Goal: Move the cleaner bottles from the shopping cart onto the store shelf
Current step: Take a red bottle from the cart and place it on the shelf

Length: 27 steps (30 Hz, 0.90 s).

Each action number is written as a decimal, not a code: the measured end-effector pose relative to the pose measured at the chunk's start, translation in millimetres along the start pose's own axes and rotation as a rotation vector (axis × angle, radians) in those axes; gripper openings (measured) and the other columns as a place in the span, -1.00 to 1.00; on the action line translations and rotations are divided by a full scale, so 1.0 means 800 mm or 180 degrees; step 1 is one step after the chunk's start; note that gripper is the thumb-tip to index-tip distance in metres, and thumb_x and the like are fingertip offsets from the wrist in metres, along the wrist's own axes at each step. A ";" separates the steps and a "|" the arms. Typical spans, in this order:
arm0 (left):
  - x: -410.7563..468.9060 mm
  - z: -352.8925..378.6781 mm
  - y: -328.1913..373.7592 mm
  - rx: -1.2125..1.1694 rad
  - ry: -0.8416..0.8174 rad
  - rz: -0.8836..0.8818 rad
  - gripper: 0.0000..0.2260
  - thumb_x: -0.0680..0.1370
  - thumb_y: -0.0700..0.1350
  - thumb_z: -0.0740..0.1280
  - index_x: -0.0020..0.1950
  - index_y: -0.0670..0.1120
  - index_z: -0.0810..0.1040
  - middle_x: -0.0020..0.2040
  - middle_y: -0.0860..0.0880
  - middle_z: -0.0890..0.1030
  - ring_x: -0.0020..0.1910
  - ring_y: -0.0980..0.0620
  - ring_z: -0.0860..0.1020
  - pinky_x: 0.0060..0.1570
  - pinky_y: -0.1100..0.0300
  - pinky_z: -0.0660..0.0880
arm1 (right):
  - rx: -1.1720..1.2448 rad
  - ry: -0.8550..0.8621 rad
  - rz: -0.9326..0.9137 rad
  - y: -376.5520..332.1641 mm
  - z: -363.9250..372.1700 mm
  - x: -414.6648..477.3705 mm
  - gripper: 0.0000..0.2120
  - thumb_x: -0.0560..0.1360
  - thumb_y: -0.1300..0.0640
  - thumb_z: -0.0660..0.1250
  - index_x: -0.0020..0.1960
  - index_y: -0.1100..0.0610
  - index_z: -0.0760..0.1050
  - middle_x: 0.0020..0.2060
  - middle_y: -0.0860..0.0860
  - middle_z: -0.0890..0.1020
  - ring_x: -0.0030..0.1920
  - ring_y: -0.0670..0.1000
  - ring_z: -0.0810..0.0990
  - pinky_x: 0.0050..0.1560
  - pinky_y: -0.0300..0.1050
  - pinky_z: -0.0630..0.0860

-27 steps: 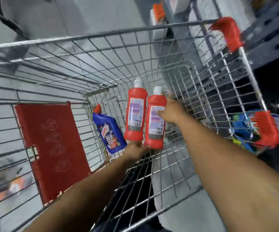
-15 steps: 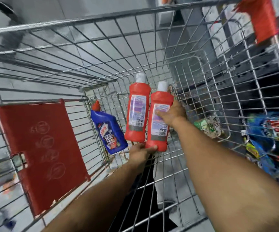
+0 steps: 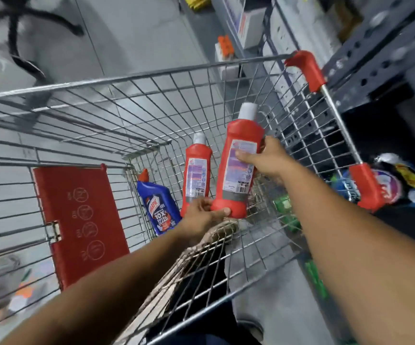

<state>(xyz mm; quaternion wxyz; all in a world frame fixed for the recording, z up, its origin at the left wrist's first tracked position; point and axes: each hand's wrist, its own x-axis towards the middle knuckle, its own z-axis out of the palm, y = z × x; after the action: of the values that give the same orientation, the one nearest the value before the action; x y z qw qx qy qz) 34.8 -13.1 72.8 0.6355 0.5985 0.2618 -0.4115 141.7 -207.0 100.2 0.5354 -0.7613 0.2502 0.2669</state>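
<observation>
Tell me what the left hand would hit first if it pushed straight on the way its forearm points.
Probably the smaller red plastic bottle beyond its knuckles; the left hand already grips the larger red plastic bottle at its base. Depth is unclear, so the wire cart's far wall could come next.

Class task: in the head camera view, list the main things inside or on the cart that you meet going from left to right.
Red child-seat flap → blue cleaner bottle → smaller-looking red bottle → red bottle held in both hands → red handle grip.
</observation>
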 end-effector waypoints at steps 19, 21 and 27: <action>-0.354 0.217 0.003 -0.0456 -0.3149 0.1156 -0.46 0.21 -0.13 0.62 0.13 -0.25 0.60 0.02 -0.21 0.69 -0.06 -0.11 0.69 0.02 0.04 0.60 | 0.1894 -0.0194 -0.2722 -0.014 -0.196 -0.576 -0.70 0.38 0.27 0.33 0.11 0.13 0.48 -0.23 0.00 0.64 -0.33 -0.09 0.62 -0.30 -0.20 0.56; -0.369 0.257 -0.022 0.0145 -0.2997 0.1579 -0.49 0.19 -0.11 0.63 0.10 -0.16 0.63 -0.05 -0.12 0.71 -0.13 0.00 0.68 -0.03 0.13 0.63 | 0.1880 0.0174 -0.2616 0.027 -0.212 -0.619 -0.77 0.36 0.17 0.40 0.02 0.11 0.53 -0.25 -0.02 0.69 -0.28 -0.05 0.64 -0.21 -0.14 0.62; -0.386 0.394 -0.098 0.1880 -0.2495 0.2693 -0.50 0.20 -0.17 0.60 0.10 -0.07 0.57 0.05 -0.12 0.70 0.05 -0.14 0.65 0.08 -0.08 0.59 | 0.1582 0.1932 -0.2633 0.171 -0.262 -0.730 -0.80 0.42 0.23 0.36 0.03 0.08 0.51 -0.08 0.02 0.63 -0.10 -0.05 0.60 0.08 -0.05 0.57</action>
<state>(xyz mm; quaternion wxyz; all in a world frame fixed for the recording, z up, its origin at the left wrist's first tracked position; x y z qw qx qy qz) -243.4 -251.5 331.2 0.5999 0.6049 -0.3723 -0.3682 -348.1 -391.1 460.4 0.6624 -0.6896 0.1292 -0.2625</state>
